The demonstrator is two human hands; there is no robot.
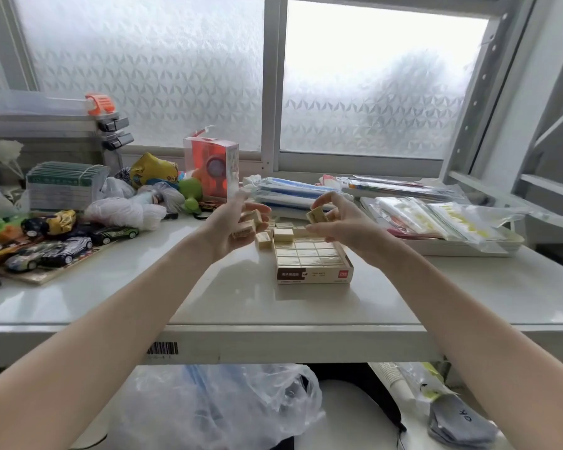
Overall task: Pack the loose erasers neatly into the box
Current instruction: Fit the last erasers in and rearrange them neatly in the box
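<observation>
An open cardboard eraser box (313,275) lies on the white table, filled with neat rows of cream erasers; one eraser (283,234) sits raised at its far left corner. My left hand (231,227) hovers left of the box and cradles a few loose erasers (253,217) in curled fingers. My right hand (335,222) is raised above the box's far end and pinches a single eraser (317,214) between thumb and fingertips. More loose erasers (263,239) lie on the table just behind and left of the box.
Toy cars (59,245) on a board and a heap of toys and bags crowd the left of the table (208,293). Stacked plastic-wrapped packets (442,222) fill the right back. An orange boxed toy (213,167) stands behind my left hand. Plastic bags lie under the table.
</observation>
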